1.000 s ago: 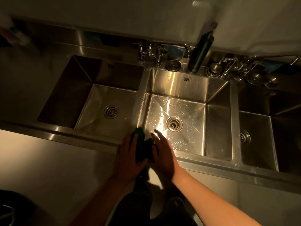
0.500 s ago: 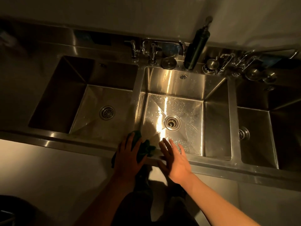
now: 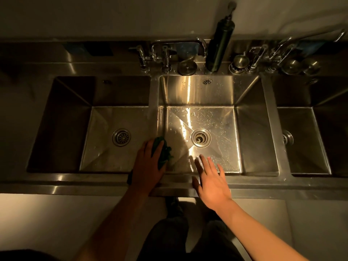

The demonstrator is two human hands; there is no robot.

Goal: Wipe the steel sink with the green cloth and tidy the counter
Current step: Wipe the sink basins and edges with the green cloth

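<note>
- Head view: one steel sink (image 3: 94, 178) with three basins side by side and three drains. The middle drain (image 3: 201, 137) is the landmark; one left drain (image 3: 121, 137) and one right drain (image 3: 287, 137) flank it.
- One green cloth (image 3: 162, 151), bunched, lies left of the middle drain at the divider between the left and middle basins.
- Two hands: the left hand (image 3: 148, 166) lies over the cloth with its fingers curled around it, left of and nearer than the middle drain.
- The right hand (image 3: 212, 183) is just nearer than the middle drain over the front rim, fingers straight and spread, grasping nothing.
- One dark bottle (image 3: 219, 44) stands beyond the middle drain.
- Two tap sets: one (image 3: 160, 55) beyond-left, one (image 3: 267, 53) beyond-right.
- Four round metal pieces (image 3: 187, 67) sit on the ledge beyond the drain.
- Blue patches (image 3: 308, 46) show behind the taps; any writing is too blurred to read.
</note>
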